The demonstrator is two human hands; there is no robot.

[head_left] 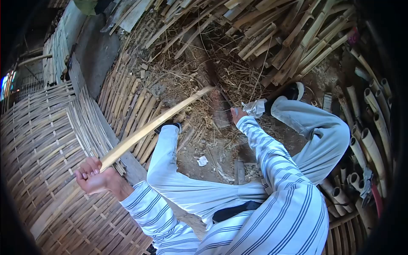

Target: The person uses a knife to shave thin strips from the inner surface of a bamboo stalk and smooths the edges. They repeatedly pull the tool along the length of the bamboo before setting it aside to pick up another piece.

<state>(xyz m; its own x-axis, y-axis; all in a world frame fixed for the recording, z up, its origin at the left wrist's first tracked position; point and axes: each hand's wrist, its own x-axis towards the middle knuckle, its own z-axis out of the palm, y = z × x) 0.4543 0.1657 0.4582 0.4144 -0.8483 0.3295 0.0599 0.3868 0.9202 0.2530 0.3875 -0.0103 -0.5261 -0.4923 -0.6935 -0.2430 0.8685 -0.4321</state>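
A long pale bamboo strip (146,128) runs diagonally from the lower left up to the middle. My left hand (94,175) is closed around its lower part, palm turned up. The strip's far end rests near a reddish-brown wooden block (219,106) on the ground. My right hand (238,114) is closed on the handle end of a dark, long blade (220,86), which slants up and left beside the strip's tip. Crumpled white wrapping (255,108) sits just right of my right hand.
Split bamboo pieces (259,36) are piled at the top, with more slats (131,102) at the left. Woven bamboo matting (46,140) covers the far left. Bamboo tubes (372,146) and a red-handled tool (376,199) lie at the right. Shavings (170,80) litter the ground.
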